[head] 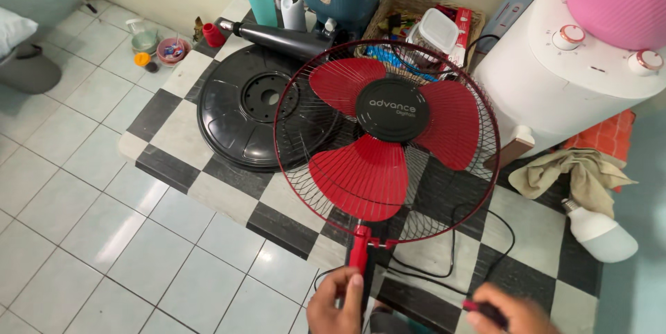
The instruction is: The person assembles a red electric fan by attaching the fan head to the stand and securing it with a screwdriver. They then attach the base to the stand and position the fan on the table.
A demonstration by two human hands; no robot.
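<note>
A fan head [388,140] with red blades, a black centre cap and a red wire grille stands face-up over the checkered mat [229,188]. At the grille's bottom edge a red clip [360,247] sticks down. My left hand [338,303] pinches the lower end of that clip with thumb and fingers. My right hand [503,313], at the bottom edge of the view, is closed around a small dark-and-red tool handle [482,308]; its tip is hidden. A black power cord [479,251] loops on the mat between the fan and my right hand.
A round black fan base [243,108] and a black pole [277,39] lie behind the fan. A white washing machine [555,77] with a pink basin stands right, with a cloth [576,174] and white bulb [600,233] beside it. A basket, cups and small bowls crowd the back.
</note>
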